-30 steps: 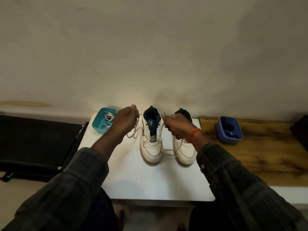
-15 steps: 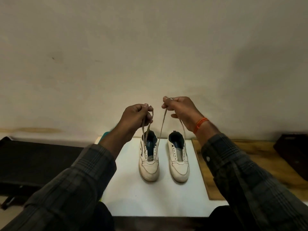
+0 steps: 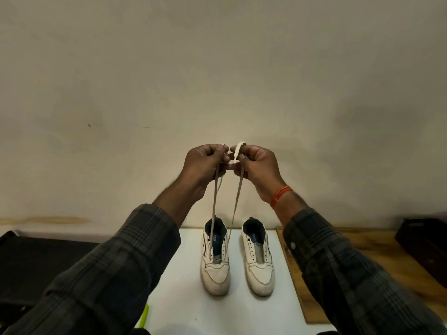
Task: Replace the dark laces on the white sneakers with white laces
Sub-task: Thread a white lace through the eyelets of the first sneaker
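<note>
Both hands hold one white lace [image 3: 235, 197], raised well above the table. Our left hand [image 3: 205, 165] pinches one end between thumb and curled fingers; our right hand [image 3: 256, 165] pinches the other end, with a short loop of lace standing up over its forefinger. The two hands sit just beside each other, fingertips nearly touching.

From the hands, two strands of the lace run down to the left sneaker [image 3: 214, 257] and enter its lowest eyelets, one strand on each side of the tongue. The upper eyelets of that sneaker carry no lace.

Count of sneakers: two, both white with dark lining. They stand side by side on the white table [image 3: 183, 298], toes toward us, heels toward the far edge by the wall [image 3: 217, 68]. The right sneaker [image 3: 258, 257] carries no lace that we can make out.

Count of laces seen: one.

We note an orange thread band [image 3: 280, 195] on the right wrist and dark checked sleeves [image 3: 116, 262] on both arms.

A wooden board [image 3: 377, 257] adjoins the table's right edge, with a dark box [image 3: 423, 240] at its far right; we cannot tell its contents. A dark surface [image 3: 36, 257] lies off the table's left edge.
</note>
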